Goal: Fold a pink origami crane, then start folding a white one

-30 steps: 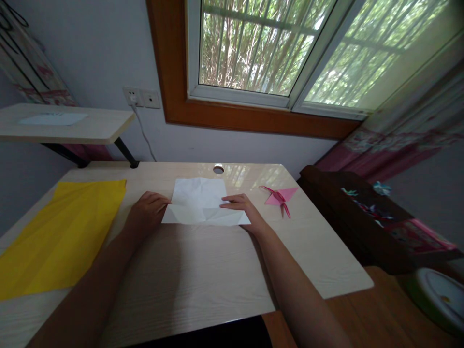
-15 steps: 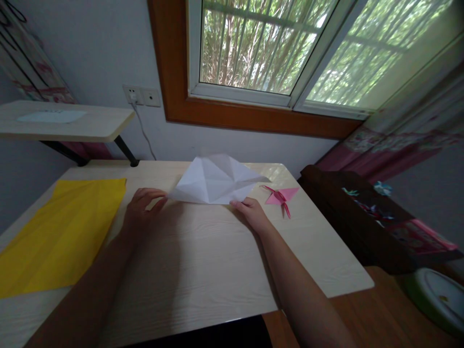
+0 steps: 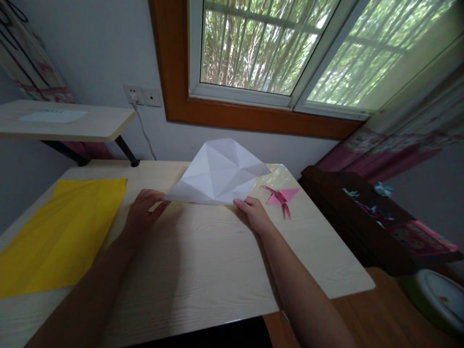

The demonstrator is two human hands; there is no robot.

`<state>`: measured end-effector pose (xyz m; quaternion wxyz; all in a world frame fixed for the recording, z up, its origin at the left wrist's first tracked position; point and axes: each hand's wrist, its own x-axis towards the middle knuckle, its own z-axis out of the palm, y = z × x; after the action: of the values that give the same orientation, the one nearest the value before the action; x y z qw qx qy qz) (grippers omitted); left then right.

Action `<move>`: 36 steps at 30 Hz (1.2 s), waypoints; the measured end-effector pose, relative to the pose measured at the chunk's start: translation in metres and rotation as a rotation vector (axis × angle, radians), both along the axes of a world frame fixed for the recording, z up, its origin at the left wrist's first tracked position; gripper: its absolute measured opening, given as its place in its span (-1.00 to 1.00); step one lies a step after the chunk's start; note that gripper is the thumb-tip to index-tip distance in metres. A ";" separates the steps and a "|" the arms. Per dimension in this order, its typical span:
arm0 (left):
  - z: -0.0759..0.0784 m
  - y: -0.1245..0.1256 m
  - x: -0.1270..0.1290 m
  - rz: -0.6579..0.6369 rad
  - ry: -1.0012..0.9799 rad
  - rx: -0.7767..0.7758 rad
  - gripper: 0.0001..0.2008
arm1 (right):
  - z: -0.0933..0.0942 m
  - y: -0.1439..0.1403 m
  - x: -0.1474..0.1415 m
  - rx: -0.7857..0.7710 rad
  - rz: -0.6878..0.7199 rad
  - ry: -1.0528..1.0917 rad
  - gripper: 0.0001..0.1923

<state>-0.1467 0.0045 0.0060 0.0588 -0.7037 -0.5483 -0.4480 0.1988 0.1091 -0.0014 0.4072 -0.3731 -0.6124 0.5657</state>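
A white sheet of paper (image 3: 219,171), creased by several crossing folds, is held above the table with its far edge tilted up. My left hand (image 3: 147,209) pinches its left corner between thumb and fingers. At the near edge, right of the middle, my right hand (image 3: 253,212) grips the paper with the thumb on top; its other fingers are partly hidden. A pink folded paper crane (image 3: 283,197) lies on the table just to the right of my right hand.
A yellow sheet (image 3: 68,232) lies on the left of the pale wooden table (image 3: 213,270). A raised shelf (image 3: 105,126) stands at the back left. Behind the table are a wall and a window (image 3: 253,53). Dark furniture (image 3: 348,212) with small items stands beyond the right edge.
The white paper's far edge has tilted up, so more of its creased face shows. My left hand has shifted slightly and now clearly pinches the corner.
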 end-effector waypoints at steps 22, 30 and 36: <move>-0.023 0.010 -0.002 -0.052 0.040 -0.039 -0.68 | -0.006 0.008 -0.001 -0.002 -0.079 -0.103 -0.56; 0.000 -0.006 0.012 -0.043 0.096 0.098 -0.61 | -0.012 0.013 -0.008 -0.068 -0.148 -0.011 -0.60; 0.012 -0.012 0.036 -0.236 0.350 -0.054 -0.51 | -0.013 0.008 -0.006 0.053 0.036 -0.082 -0.49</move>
<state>-0.1103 -0.0076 0.0177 0.0813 -0.8314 -0.4552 -0.3080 0.1924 0.1169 -0.0147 0.3815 -0.3739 -0.6500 0.5406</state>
